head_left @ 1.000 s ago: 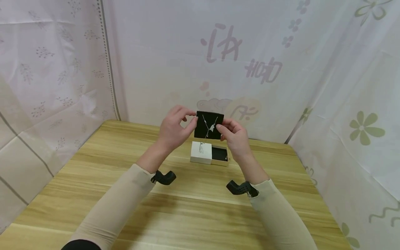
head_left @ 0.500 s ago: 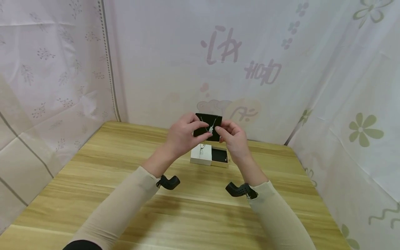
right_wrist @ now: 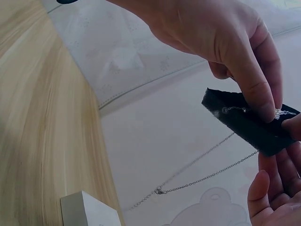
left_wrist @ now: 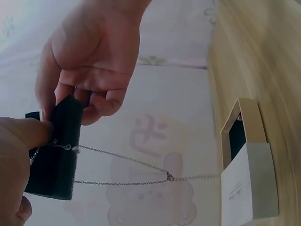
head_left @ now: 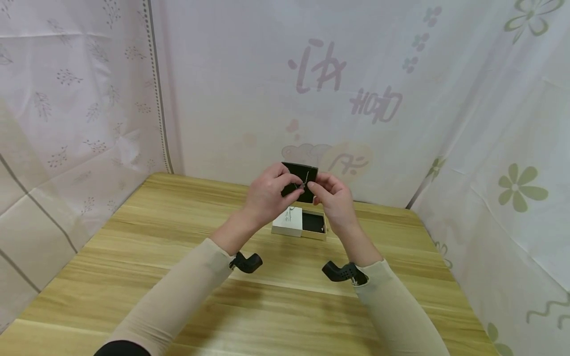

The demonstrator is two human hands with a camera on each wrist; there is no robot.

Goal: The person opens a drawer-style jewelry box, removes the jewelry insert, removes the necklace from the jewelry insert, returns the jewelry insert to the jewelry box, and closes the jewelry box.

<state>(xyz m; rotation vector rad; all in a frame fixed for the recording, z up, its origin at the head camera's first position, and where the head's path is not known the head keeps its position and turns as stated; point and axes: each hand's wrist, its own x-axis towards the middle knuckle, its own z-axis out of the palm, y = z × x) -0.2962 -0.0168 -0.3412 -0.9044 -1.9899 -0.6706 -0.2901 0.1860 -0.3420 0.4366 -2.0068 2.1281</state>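
Note:
My right hand grips the right edge of a black foam pad, with the thumb on its front face and fingers behind. A silver necklace is mounted on the pad; its chain hangs below in a loop down to a clasp. My left hand reaches across the pad's front and pinches at the necklace's pendant with thumb and forefinger. Those fingers partly cover the pendant. The pad is held up above the table.
Below the hands, a small white box sleeve stands on the wooden table. Its drawer, lined in black, is pulled out partway to the right. Patterned cloth hangs behind and at both sides.
My left hand has left the pad's upper left edge and moved right across its front to the pendant. The right hand keeps its grip, and the pad has dipped slightly.

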